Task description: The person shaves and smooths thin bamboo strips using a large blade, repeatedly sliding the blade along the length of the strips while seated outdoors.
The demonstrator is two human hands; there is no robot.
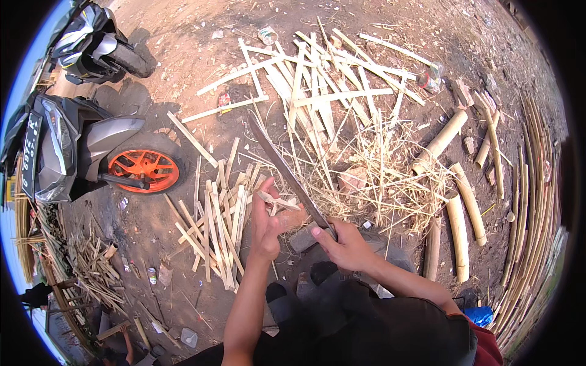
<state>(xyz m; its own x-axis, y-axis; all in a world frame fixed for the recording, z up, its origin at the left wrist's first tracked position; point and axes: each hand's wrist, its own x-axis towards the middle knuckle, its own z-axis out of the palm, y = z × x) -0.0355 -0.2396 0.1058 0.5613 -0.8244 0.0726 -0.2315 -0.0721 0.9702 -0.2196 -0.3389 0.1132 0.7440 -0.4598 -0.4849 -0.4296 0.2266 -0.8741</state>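
My right hand (pixel 349 245) is closed around the handle of a machete. Its long dark blade (pixel 287 171) slants up and to the left, over the split bamboo. Left of the blade is my left hand (pixel 267 229), raised with its fingers stretched out. A small pale bamboo scrap (pixel 278 200) shows by those fingers; whether they touch it I cannot tell. Below the blade a grey block (pixel 303 239) sits on the ground by my feet, partly hidden by my right hand.
Bamboo strips (pixel 223 222) lie left, more strips (pixel 323 79) ahead, with curly shavings (pixel 397 177) to the right. Cut bamboo lengths (pixel 458 238) and long poles (pixel 530 201) lie farther right. A motorcycle with an orange wheel (pixel 144 169) and another motorcycle (pixel 101 46) stand left.
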